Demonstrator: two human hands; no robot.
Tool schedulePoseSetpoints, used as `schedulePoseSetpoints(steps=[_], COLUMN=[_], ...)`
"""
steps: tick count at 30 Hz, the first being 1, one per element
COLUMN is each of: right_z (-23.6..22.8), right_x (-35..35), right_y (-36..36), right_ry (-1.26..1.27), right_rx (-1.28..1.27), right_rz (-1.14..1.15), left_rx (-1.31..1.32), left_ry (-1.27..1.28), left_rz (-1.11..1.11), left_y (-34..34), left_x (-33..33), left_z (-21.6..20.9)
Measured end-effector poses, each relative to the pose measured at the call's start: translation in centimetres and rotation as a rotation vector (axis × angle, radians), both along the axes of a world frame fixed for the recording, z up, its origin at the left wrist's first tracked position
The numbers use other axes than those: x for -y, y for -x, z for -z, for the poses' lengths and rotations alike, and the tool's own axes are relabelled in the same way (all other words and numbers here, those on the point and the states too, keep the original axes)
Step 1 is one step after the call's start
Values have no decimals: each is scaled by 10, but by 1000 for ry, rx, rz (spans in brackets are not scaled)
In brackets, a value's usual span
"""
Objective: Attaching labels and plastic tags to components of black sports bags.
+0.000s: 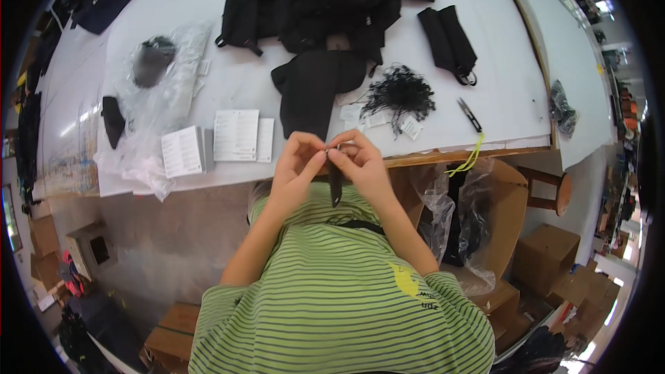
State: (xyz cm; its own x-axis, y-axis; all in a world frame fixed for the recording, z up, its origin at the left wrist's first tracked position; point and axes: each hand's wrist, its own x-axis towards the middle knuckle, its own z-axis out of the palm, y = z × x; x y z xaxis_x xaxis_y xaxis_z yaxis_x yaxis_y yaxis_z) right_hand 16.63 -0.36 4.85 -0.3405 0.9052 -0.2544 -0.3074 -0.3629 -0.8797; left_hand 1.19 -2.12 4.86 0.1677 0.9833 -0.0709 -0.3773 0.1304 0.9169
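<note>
At the table's front edge my left hand [298, 166] and my right hand [361, 168] meet, fingertips pinched together. Between them they grip the upper end of a narrow dark fabric strip [336, 185], which hangs down in front of my shirt. A small detail at the pinch is too fine to make out. Just beyond my fingers lies a black fabric piece [312, 90], its long end reaching toward my hands; whether the strip joins it cannot be seen. To the right of that piece sits a tangled heap of black cords [398, 93] with white tags.
Black garments [325, 0] pile up at the back. White printed cards [235, 135] and clear plastic bags [149, 125] lie left. Thread snips [471, 116] with a yellow cord and a black folded pouch [447, 41] lie right. Below stands an open carton [509, 221] beside a wooden stool [554, 190].
</note>
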Motion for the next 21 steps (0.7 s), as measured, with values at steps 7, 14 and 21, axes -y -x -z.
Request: schedulePoseSetpoints(steps=[7,14,21], right_z=[0,-17,-17], right_x=[-8,-13,-14], right_y=[-21,-46,-69], right_ry=[-126,-96,-71], right_rx=[160,149,-386], right_rz=[118,171,184], left_rx=[-86,-180,-153], left_ry=[-33,-69,-68], left_rz=[-185,-190,-190], left_y=[15,24,29], left_x=[-8,-12,-19], left_z=[1,-3,-3])
